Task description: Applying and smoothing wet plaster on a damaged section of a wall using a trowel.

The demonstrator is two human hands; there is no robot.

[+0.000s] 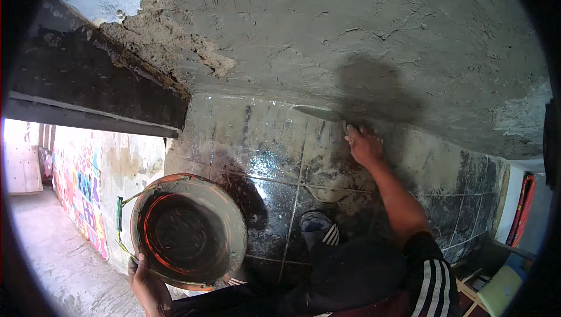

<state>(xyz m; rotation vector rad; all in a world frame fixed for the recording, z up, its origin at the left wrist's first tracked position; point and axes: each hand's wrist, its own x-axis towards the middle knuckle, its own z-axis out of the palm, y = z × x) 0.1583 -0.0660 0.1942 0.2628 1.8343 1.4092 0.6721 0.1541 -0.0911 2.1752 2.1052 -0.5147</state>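
Note:
My left hand grips the rim of a round orange basin at the lower left. Grey mortar coats the basin's inside, and its handle is wire with a green grip. My right hand is closed around the handle of a trowel, mostly hidden by the fingers. The trowel's thin blade points left and lies along the line where the grey plastered wall meets the dark tiles. Wet grey smears cover the tiles near the blade.
A rough patch of broken plaster shows at the upper left, above a dark ledge. My shoe stands on the tiles. A patterned colourful panel is at the left, and a pale green object at the lower right.

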